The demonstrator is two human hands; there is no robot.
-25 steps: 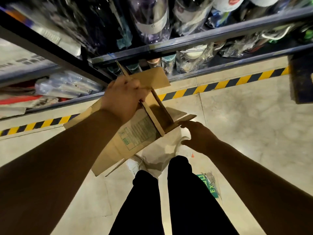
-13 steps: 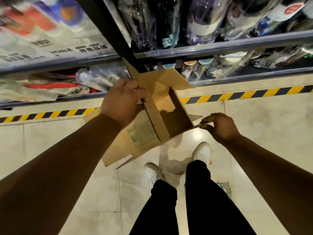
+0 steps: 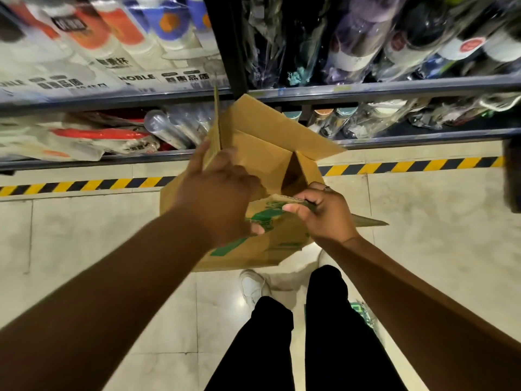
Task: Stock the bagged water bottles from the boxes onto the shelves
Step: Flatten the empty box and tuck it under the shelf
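I hold a brown cardboard box point(image 3: 265, 145) with green print in front of the shelves, above the floor. Its flaps are up and I see no bottle in the part of its inside that shows. My left hand point(image 3: 217, 198) grips the box's near left wall, thumb on the printed side. My right hand point(image 3: 321, 213) pinches the edge of the near flap. Bagged water bottles point(image 3: 352, 38) stand in plastic wrap on the upper shelf point(image 3: 394, 87), and more bagged bottles point(image 3: 335, 119) lie on the lower shelf.
Left shelf bay holds white printed cup boxes point(image 3: 84, 52) above and clear bagged bottles point(image 3: 172, 125) below. Yellow-black hazard tape point(image 3: 84, 186) runs along the floor at the shelf base. My legs and white shoes point(image 3: 253, 286) stand on pale tiles. A dark object point(image 3: 511, 173) is at right.
The box has turned and come up closer to me. My right hand moved from the far right flap tip up to the near flap. My view shifted toward the shelves.
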